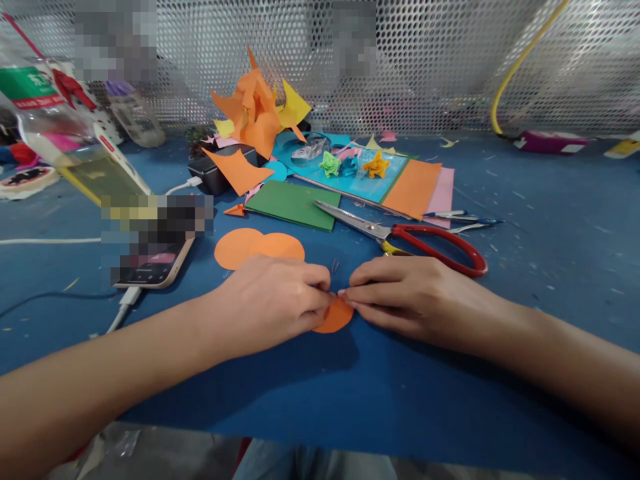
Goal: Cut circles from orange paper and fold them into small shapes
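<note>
An orange paper piece (335, 319) was held low over the bench (400, 400), between the two hands; contact with the bench could not be told. Its left side was pinched by the curled fingers of the left hand (280, 297); its right edge was nipped by the bunched fingertips of the right hand (410, 293). It was judged very light, thin, fairly stiff for paper, not slippery, easily creased or torn; best taken by the rim, with light fingertip pressure. Its upper and left parts were covered by fingers, so full outline and any fold could not be made out. Overlapping orange discs (237, 249), just beyond the left hand, were partly hidden by it; scissors (381, 231), beyond the right hand, were partly blocked too.
</note>
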{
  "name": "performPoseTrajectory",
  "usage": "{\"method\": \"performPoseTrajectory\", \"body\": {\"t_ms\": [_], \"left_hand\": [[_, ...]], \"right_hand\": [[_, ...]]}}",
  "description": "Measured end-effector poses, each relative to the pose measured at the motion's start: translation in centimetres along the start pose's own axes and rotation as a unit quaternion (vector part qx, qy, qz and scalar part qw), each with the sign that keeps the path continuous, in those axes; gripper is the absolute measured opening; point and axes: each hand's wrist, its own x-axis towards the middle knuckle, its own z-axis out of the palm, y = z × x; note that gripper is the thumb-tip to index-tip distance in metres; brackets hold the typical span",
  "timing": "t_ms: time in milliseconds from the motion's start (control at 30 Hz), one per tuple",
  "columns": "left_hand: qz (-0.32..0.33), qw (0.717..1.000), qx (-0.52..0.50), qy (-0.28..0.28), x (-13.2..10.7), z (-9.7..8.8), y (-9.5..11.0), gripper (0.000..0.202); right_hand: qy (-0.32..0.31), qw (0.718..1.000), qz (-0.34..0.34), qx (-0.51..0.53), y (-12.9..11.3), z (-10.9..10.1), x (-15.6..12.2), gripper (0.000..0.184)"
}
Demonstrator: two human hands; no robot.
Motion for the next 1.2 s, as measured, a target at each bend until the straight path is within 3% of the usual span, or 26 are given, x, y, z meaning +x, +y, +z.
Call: {"method": "performPoseTrajectory", "body": {"t_ms": [200,300,800,1100,1200], "left_hand": [[-0.086,0.985,-0.144,0.031,0.29,0.28,-0.19,0.014],[-0.097,0.981,-0.166,0.029,0.38,0.39,-0.23,0.016],[-0.040,0.996,-0.059,0.049,0.02,0.70,-0.12,0.017],[0.005,0.999,0.021,0.038,-0.02,0.27,0.31,0.026],[-0.003,0.999,0.004,0.036,-0.11,0.26,0.33,0.023]], "right_hand": [[-0.003,1.000,0.011,0.012,-0.05,0.02,-0.01,0.024],[0.004,1.000,0.011,0.017,0.02,0.10,-0.10,0.023],[-0.001,1.000,-0.008,-0.019,-0.13,0.00,-0.19,0.024],[-0.086,0.987,-0.059,-0.123,-0.86,-0.48,0.13,0.028],[-0.059,0.993,-0.029,-0.097,-0.87,-0.50,0.10,0.024]]}}
